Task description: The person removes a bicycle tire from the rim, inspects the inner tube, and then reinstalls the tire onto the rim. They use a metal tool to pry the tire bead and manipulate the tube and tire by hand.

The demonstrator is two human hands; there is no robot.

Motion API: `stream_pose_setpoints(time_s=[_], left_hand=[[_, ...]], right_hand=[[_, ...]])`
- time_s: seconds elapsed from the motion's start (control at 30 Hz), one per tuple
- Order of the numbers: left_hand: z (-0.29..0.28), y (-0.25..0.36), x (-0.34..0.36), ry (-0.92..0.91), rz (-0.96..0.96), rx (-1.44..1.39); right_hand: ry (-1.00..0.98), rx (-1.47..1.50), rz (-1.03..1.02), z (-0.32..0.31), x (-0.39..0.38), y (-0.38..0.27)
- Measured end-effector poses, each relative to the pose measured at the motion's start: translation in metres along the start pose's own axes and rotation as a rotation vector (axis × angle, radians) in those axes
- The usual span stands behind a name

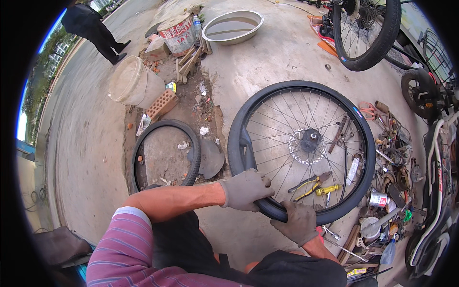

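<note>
A spoked bicycle wheel (311,138) with a disc rotor and a black tyre (367,162) lies before me. On its left side, a dark strip of rubber (246,146) bulges inward from the tyre; I cannot tell whether it is tyre edge or inner tube. My left hand (247,190), in a grey glove, is closed on the tyre at the wheel's near left. Just to its right, my gloved right hand (299,222) grips the tyre's near edge. Seen through the spokes are yellow-handled pliers (308,185) and a yellow-handled screwdriver (329,190).
Tools and parts (389,177) crowd the ground at right, beside a parked two-wheeler (435,182). A loose tyre (195,158), a bucket (136,83) and a perforated brick (162,104) are at left. Farther off are a water basin (233,28), another wheel (366,60) and a standing person (91,28).
</note>
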State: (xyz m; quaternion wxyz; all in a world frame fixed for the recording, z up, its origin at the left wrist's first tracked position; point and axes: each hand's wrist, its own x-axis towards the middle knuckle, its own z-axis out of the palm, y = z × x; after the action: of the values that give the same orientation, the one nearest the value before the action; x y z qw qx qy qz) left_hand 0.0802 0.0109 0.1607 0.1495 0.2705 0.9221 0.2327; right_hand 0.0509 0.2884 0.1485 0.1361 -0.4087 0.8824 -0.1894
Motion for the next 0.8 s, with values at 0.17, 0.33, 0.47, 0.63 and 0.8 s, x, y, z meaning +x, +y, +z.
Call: stream_pose_setpoints(time_s=[0.17,0.33,0.47,0.63,0.8], left_hand=[[-0.018,-0.005,-0.012,0.072,-0.162,0.120],[-0.015,-0.004,-0.010,-0.123,-0.308,0.029],[-0.012,-0.008,-0.015,0.025,-0.130,0.141],[-0.003,-0.005,-0.021,0.081,-0.058,0.195],[0.005,-0.008,-0.007,-0.002,-0.083,0.154]], right_hand=[[-0.015,0.061,0.023,-0.009,-0.003,0.003],[-0.013,0.028,0.007,-0.011,-0.004,0.002],[-0.060,-0.002,0.039,-0.009,-0.005,0.003],[-0.022,0.043,-0.018,-0.012,-0.005,0.009],[-0.081,0.026,0.020,-0.018,-0.007,0.010]])
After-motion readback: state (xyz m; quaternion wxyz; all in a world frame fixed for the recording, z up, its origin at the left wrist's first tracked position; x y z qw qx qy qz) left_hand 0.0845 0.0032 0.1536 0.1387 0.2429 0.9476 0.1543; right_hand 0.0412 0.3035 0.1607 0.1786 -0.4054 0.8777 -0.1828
